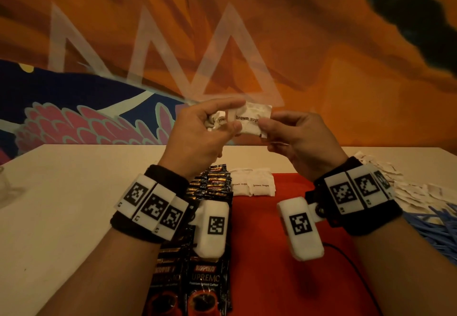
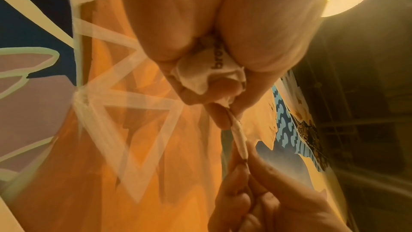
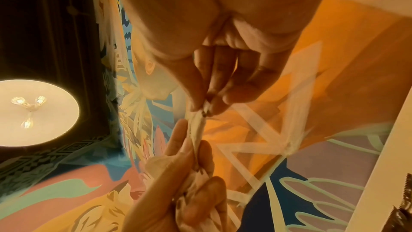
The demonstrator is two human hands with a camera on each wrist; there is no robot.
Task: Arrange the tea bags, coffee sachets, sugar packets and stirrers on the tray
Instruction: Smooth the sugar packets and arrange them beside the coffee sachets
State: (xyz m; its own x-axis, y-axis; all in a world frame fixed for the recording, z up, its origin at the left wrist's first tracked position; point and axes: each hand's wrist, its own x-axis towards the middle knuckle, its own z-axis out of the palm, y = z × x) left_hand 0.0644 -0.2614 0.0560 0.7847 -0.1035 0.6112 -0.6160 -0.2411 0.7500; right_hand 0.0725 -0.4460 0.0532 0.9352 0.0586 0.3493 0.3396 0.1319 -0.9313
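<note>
Held packet: 1 white "brown sugar" packet (image 1: pixel 252 120) up in the air above the table's far edge, between both hands; long axis runs left-right, print upright toward the camera.
L hand (image 1: pixel 197 133): thumb + fingers pinch the packet's left end; also clutches a crumpled wad of more packets (image 2: pixel 200 73) in the palm, count can't tell.
R hand (image 1: pixel 294 137): thumb + fingertips pinch the packet's right end, other fingers curled.
Wrist views: packet seen edge-on, a thin strip stretched from one hand to the other.
Tray (image 1: pixel 284 217): red, on the white table (image 1: pixel 61 204), below the hands.
Sugar on tray: 2 packets (image 1: pixel 252 184) flat, side by side at the far end, print facing the camera.
Coffee sachets (image 1: pixel 210 217): black, overlapped in 2 columns along the tray's left side, long axes running near-far; exact count can't tell.
Loose sugar pile (image 1: pixel 400 192): many white packets on the table to the right of the tray.
Stirrers (image 1: pixel 440 229): blue heap nearer than that pile, lying at mixed angles.
</note>
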